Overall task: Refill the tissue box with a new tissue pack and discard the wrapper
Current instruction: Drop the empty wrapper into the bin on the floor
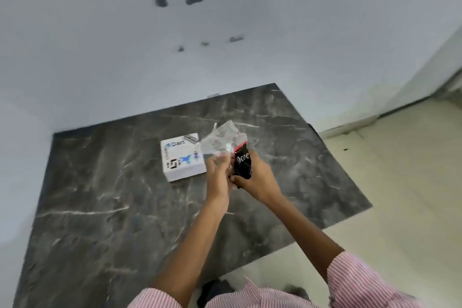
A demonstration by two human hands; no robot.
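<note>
I saw both hands just right of the white tissue box (pixel 183 156) on the table (pixel 105 207). Left hand (pixel 217 172) fingers pinched the clear wrapper (pixel 220 140). Right hand (pixel 255 179) fingers gripped the black tissue pack (pixel 243 161).

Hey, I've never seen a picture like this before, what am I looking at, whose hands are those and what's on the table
This is one picture from a camera worn on a person's head, looking down at their own two hands. No machine is involved. A dark marble-patterned table stands against a pale wall. On it sits a white tissue box with printed logos. Above the table, the left hand grips crinkled clear plastic wrapper. The right hand holds a dark packet with white lettering, probably part of the same wrapper. The striped pink sleeves at the bottom belong to the same person.
</note>
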